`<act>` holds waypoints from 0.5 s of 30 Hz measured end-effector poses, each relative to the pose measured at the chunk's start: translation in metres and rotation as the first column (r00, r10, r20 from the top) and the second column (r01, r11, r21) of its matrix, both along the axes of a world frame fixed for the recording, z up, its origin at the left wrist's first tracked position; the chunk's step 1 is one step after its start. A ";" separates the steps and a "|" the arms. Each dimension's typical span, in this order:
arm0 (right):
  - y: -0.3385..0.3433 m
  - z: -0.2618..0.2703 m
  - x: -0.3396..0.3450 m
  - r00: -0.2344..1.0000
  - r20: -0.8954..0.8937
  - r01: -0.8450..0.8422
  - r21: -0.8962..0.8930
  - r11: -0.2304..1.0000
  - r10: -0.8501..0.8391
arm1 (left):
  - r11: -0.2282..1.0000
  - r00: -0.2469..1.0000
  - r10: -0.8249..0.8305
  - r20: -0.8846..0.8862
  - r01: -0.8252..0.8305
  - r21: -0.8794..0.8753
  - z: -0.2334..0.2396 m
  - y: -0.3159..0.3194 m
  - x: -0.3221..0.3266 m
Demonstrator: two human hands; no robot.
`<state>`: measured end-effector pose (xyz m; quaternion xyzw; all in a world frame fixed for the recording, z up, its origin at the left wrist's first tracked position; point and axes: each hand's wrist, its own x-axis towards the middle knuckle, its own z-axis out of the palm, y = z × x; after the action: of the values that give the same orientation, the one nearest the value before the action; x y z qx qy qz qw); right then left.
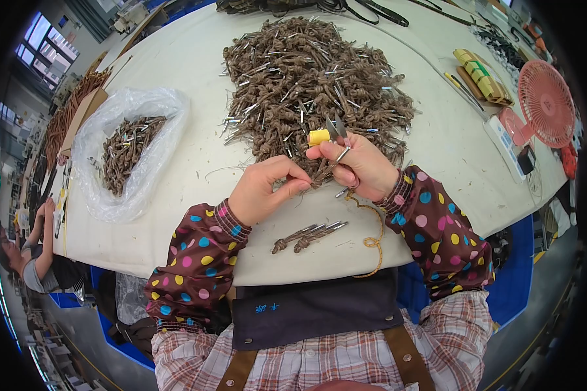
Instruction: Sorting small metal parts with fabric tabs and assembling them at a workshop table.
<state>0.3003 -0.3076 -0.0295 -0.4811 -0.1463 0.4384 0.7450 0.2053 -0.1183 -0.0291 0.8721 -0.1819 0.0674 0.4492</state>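
Note:
A large heap of knotted brown cords with metal tips (pixel 303 78) lies on the cream-covered table. At its near edge my left hand (pixel 269 188) pinches the end of a knotted cord (pixel 318 182) between thumb and fingertips. My right hand (pixel 364 163) holds small scissors (pixel 340 131), blades pointing away from me, and also touches the cord. Yellow tape (pixel 318 137) wraps a finger of that hand. A yellow patterned string (pixel 379 229) hangs from near the scissors to the table edge. Closer to me, several knotted cords (pixel 313 234) lie side by side.
At left stands an open clear plastic bag (pixel 171 112) holding more knotted cords (pixel 132 151). A pink fan (pixel 547 103), a power strip (pixel 505 146) and a yellow-green wrapped bundle (pixel 482 76) are at right. Black straps (pixel 367 12) lie at the far edge. Another person (pixel 34 259) works far left.

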 end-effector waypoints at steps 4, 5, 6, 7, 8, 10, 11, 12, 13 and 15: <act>0.000 0.001 0.000 1.000 -0.023 -0.006 0.005 1.000 0.006 | 0.992 0.997 0.063 -0.052 -0.068 -0.109 0.004 -0.006 -0.003; 0.001 0.000 0.000 1.000 -0.024 -0.007 0.006 1.000 0.007 | 0.992 0.997 0.064 -0.053 -0.070 -0.108 0.006 -0.006 -0.003; 0.002 0.000 0.000 1.000 0.009 0.005 -0.010 1.000 -0.005 | 0.995 0.992 0.058 -0.108 -0.067 -0.078 0.007 -0.007 -0.003; 0.002 -0.001 0.000 0.999 0.042 0.017 -0.026 0.999 -0.016 | 0.997 0.985 0.053 -0.163 -0.062 -0.049 0.008 -0.007 -0.003; 0.002 0.000 0.000 0.999 0.041 0.017 -0.027 1.000 -0.016 | 0.997 0.985 0.054 -0.164 -0.063 -0.049 0.007 -0.008 -0.003; 0.002 0.001 -0.001 0.998 0.055 0.037 -0.044 0.998 -0.034 | 0.989 0.995 0.101 -0.011 -0.099 0.112 0.004 -0.009 -0.002; 0.002 0.000 -0.001 0.998 0.053 0.036 -0.045 0.998 -0.034 | 0.989 0.995 0.101 -0.013 -0.099 0.112 0.003 -0.008 -0.002; 0.002 0.001 -0.001 0.998 0.052 0.041 -0.042 0.998 -0.039 | 0.990 0.994 0.108 0.033 -0.111 0.092 0.003 -0.006 -0.002; 0.002 0.002 -0.002 0.998 0.051 0.046 -0.040 0.998 -0.044 | 0.990 0.990 0.116 0.079 -0.121 0.071 0.003 -0.004 -0.002; 0.002 0.001 -0.002 0.999 0.037 0.019 -0.034 0.999 -0.017 | 0.996 0.985 0.081 0.149 -0.085 0.021 -0.002 -0.003 0.002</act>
<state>0.2985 -0.3060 -0.0289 -0.5029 -0.1481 0.4251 0.7378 0.2069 -0.1215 -0.0308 0.8776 -0.1791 0.1482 0.4192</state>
